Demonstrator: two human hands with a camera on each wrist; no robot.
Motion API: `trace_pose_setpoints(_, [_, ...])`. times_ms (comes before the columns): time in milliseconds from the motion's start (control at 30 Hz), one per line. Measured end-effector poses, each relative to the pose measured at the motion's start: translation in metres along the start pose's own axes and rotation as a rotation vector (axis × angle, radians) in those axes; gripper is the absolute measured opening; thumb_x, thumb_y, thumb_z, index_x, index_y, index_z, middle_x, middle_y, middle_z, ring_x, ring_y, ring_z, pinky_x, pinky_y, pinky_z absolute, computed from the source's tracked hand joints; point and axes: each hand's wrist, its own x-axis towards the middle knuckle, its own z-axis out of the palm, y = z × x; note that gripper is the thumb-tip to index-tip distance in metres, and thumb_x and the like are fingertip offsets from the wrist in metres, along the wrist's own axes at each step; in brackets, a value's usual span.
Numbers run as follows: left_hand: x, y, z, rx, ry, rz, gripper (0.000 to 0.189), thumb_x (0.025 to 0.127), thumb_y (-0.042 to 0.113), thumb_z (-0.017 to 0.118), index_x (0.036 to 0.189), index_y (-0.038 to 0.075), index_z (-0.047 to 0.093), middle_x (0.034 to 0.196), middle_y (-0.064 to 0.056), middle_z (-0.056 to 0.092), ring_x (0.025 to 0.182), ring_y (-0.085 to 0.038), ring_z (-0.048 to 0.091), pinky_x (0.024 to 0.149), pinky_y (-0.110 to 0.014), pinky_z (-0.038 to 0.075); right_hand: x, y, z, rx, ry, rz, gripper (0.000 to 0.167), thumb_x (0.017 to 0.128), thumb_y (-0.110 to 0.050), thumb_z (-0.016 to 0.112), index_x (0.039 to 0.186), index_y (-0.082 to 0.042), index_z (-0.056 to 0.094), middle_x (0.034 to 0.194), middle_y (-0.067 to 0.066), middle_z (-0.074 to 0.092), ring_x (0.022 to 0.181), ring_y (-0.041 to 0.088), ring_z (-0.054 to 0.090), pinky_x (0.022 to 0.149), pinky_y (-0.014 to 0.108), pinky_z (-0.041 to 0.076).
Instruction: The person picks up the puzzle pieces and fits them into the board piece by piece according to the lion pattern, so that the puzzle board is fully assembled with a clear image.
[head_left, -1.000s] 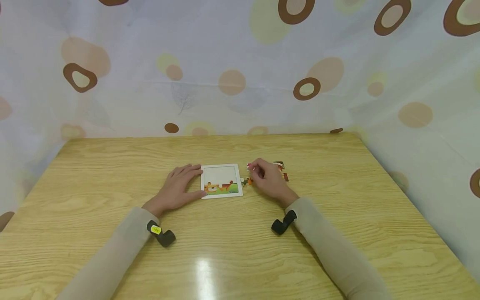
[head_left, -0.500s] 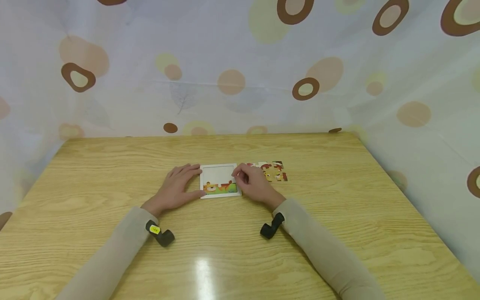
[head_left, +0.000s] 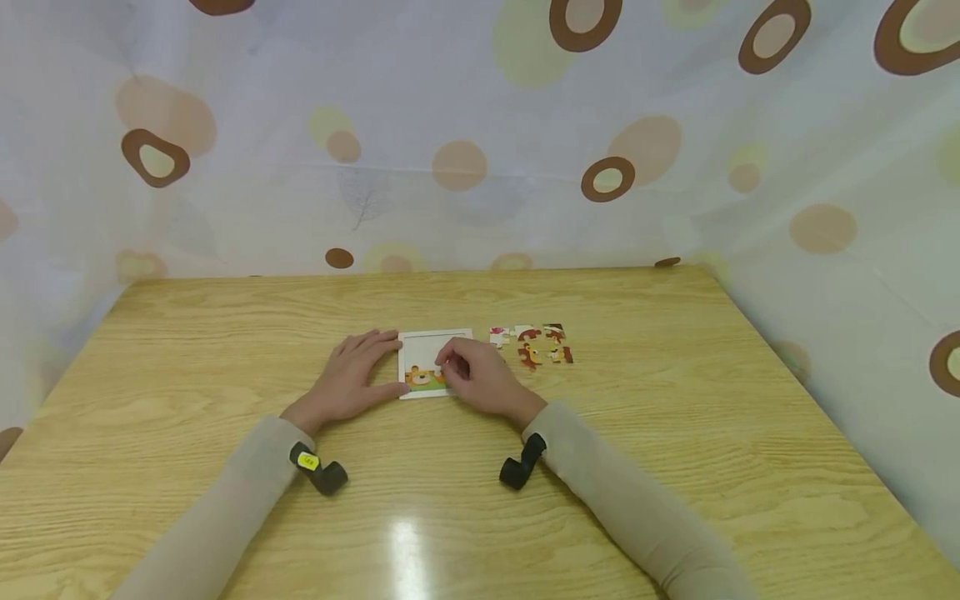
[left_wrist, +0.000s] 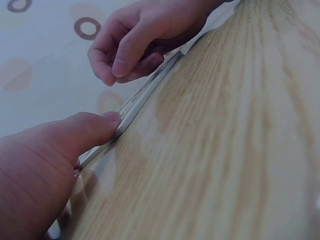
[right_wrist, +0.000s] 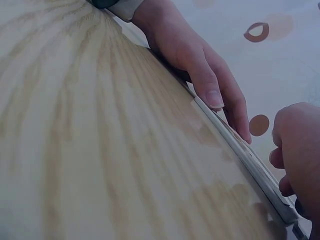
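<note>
A small white-rimmed puzzle tray lies flat on the table, with joined picture pieces along its lower part and a bare white upper part. My left hand rests against the tray's left side, fingers at the upper corner and thumb at the lower; the left wrist view shows that thumb on the rim. Over the tray's right half is my right hand, its thumb and fingertips brought together in a pinch. The puzzle piece it carries is hidden behind the fingers. The right hand covers the tray's lower right corner.
Several loose puzzle pieces in brown, yellow and white lie right of the tray, one pink-and-white piece nearest it. The wood-grain table ends at a patterned cloth behind and at the right.
My right hand has moved left from the loose pieces to above the tray, and the piece beside the tray's right edge has left the table. The left hand stays on the tray.
</note>
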Motion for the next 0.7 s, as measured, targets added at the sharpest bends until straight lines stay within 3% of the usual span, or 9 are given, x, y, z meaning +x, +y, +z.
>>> trace_pose_setpoints(433, [-0.001,0.001,0.000,-0.001,0.014,0.010,0.067,0.086,0.039,0.069,0.140,0.004,0.048,0.151,-0.014,0.039,0.142,-0.038,0.026,0.115,-0.058,0.014,0.004,-0.014,0.007,-0.040,-0.061,-0.018,0.009,0.088,-0.004,0.058,0.089,-0.008,0.066,0.076,-0.001,0.060,0.060,0.004,0.044,0.056,0.018,0.040])
trace_pose_setpoints(700, [0.000,0.002,0.000,-0.003,0.011,0.009,0.067,0.086,0.039,0.068,0.140,0.005,0.047,0.152,-0.013,0.038,0.142,-0.038,0.025,0.115,-0.059,0.014,0.005,-0.013,0.007,-0.113,-0.141,0.053,0.005,0.090,-0.011,0.060,0.092,-0.013,0.065,0.076,-0.004,0.058,0.064,0.005,0.047,0.060,0.019,0.041])
